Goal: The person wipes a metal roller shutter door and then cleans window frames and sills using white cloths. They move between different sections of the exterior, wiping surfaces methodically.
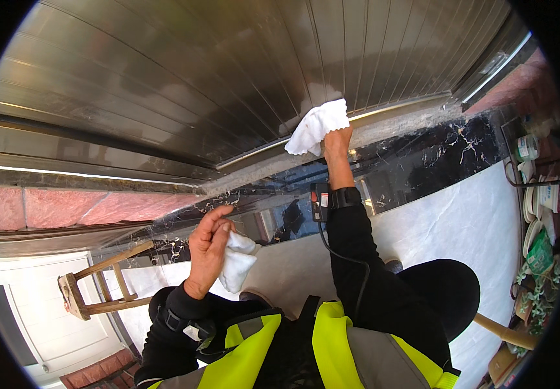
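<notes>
A white cloth (316,127) lies against the lower part of a grooved metal door panel (241,73), just above its bottom edge. My right hand (336,141) presses on this cloth, which hides most of the fingers. Paler, wet-looking streaks show on the panel around it. Lower and to the left, my left hand (210,250) holds a second, folded white cloth (237,262) in the air, pinched between thumb and fingers. Beneath the panel runs a black marble step (406,167) with pale veins.
A wooden stool (110,287) stands at the left near a white door (51,306). Pink stone blocks (61,206) flank the panel. Along the right, a rack (532,182) carries a jar (527,147), dishes and plants. Pale flooring (445,219) lies below the step.
</notes>
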`<state>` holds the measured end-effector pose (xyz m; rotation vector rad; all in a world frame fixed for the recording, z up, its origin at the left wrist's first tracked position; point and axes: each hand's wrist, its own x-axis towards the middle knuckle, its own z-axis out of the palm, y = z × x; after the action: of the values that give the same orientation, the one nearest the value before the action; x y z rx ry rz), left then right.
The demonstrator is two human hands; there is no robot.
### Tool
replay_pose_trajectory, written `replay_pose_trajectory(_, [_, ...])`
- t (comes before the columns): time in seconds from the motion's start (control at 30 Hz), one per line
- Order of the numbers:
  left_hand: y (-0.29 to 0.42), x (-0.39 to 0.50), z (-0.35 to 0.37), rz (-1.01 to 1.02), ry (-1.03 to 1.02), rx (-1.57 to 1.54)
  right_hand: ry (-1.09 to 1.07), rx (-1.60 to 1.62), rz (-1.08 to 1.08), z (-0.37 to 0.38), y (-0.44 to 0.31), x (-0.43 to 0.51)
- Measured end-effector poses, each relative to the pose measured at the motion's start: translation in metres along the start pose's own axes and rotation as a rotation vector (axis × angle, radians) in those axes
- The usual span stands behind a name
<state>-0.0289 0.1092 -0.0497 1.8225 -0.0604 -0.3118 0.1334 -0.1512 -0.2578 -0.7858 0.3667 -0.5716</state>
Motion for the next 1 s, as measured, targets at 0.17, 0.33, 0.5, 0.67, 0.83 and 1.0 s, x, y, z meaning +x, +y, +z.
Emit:
replay_pose_trajectory(0.17, [-0.002, 0.003, 0.002, 0.0, -0.011, 0.026, 0.045, 0.033, -0.048, -0.008, 0.013, 0.001])
replay_pose_trajectory(0.33, [0.0, 0.001, 0.004, 0.011, -0.003, 0.021, 0.066, 0.298, 0.047, -0.012, 0.021, 0.001])
replay_pose_trajectory(0.5, [0.001, -0.001, 0.003, 0.027, 0.002, 0.027, 0.06, -0.205, -0.012, -0.011, 0.013, 0.003])
replay_pose_trajectory(0.67, [0.001, -0.002, 0.0, 0.013, 0.009, 0.002, 0.124, -0.219, 0.005, -0.001, 0.009, 0.0])
replay_pose_trajectory(0.83, [-0.003, 0.002, -0.002, 0.01, 0.01, 0.029, 0.1, -0.139, 0.022, -0.003, 0.009, -0.006])
replay_pose_trajectory(1.0, [-0.004, 0.004, -0.001, -0.003, -0.001, 0.023, -0.01, -0.246, -0.118, -0.011, 0.01, -0.007])
